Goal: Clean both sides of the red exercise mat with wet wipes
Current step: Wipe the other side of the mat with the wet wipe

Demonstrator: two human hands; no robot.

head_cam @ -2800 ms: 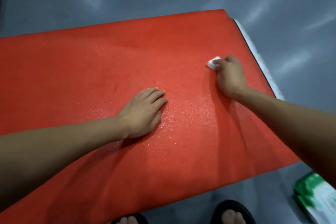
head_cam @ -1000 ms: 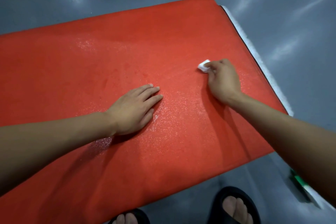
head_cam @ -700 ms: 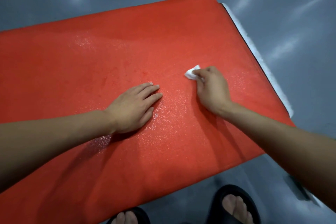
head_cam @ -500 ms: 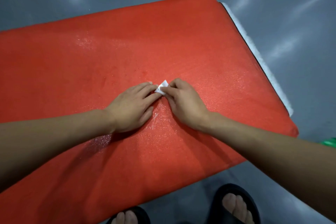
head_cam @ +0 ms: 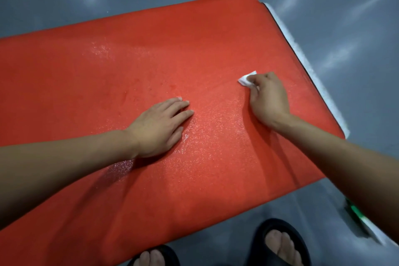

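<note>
Glossy grey floor [head_cam: 345,28] — black sandals [head_cam: 280,242] at the near edge, perhaps a green-and-white packet [head_cam: 358,218] right.

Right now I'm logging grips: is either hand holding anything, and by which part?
The right hand pinches a wet wipe by its near edge. The left hand rests flat, holding nothing.

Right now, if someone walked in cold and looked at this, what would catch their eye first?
The big red exercise mat fills most of the view, glistening wet near the middle. On it, the left hand lies flat at the centre, while the right hand pinches a small white wet wipe against the mat toward its right edge. Black sandals show at the bottom, on the grey floor.
</note>
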